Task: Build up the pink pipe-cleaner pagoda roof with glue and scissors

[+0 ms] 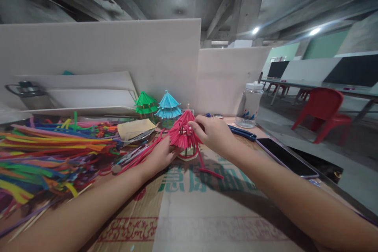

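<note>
A small pink-red pagoda model (182, 138) with two tiers of pleated strips, a stick poking from its top and thin posts below, stands in front of me. My left hand (162, 154) is closed at its lower left side, its fingertips partly hidden beneath the lower roof. With thumb and forefinger together, my right hand (215, 132) pinches at the right of the upper roof; what exactly lies between those fingers is hidden. A loose pink strip (211, 172) trails from the model onto the printed cardboard (189, 201). More pink strips lie beside my left hand.
Behind the model stand a green pagoda (146, 103) and a blue pagoda (167, 104). Colourful strips (59, 141) pile up at the left. A clear bottle (249, 106), dark blue-handled tool (242, 132) and phone (285, 156) sit at the right. White boards (165, 55) rise behind.
</note>
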Tool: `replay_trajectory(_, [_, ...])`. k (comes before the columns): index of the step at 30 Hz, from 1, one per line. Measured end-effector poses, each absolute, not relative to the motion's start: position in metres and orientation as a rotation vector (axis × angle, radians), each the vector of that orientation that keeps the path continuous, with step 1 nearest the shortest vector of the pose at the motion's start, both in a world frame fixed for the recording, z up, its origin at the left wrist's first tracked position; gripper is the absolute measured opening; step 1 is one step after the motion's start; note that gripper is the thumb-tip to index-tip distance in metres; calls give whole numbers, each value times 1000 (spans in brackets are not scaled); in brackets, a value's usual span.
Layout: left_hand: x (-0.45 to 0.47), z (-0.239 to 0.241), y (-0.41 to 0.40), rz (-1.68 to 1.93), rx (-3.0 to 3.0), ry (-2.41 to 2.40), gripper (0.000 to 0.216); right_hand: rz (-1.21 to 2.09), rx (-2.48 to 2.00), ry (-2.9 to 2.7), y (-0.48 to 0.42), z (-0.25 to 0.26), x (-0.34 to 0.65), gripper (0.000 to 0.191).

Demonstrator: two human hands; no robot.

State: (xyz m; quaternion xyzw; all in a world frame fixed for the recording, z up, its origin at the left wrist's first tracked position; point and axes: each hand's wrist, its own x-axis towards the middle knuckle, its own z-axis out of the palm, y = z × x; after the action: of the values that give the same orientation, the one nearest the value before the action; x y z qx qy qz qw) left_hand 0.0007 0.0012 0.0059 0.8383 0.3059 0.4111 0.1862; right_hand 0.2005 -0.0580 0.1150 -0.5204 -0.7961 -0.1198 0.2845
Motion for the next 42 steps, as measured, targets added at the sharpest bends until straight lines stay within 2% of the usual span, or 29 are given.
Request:
replay_trajectory(3, [0, 7, 3, 1179, 2331, 901, 43, -191, -1408, -2131, -59, 121, 203, 40])
replay_trajectory(7, [-2, 5, 7, 1202, 2292, 914, 38, -114, -1449, -2180, -60, 121, 202, 35])
replay_trajectory(17, [-2, 6, 6, 1197, 2272, 916, 49, -403, -1458, -2253, -57, 101, 193, 29])
replay_trajectory(23, [-2, 4, 5, 1161, 2340, 980, 42, -500, -1454, -2280, -56, 96, 192, 29])
replay_trajectory(30, [-2, 5, 4, 1156, 2325, 971, 46, -450, -1448, -2269, -55, 97, 193, 28])
replay_trajectory(35, [-1, 7, 1, 1100, 2284, 959, 41, -317, -1375, -2253, -56, 108, 201, 24])
replay_trajectory(38, [0, 7, 1, 1124, 2275, 896, 40, -257, -1292, -2218, -54, 115, 208, 17])
replay_trajectory(42, [0, 6, 2, 1111, 2242, 890, 39, -340, -1102, -2207, -45, 113, 214, 9])
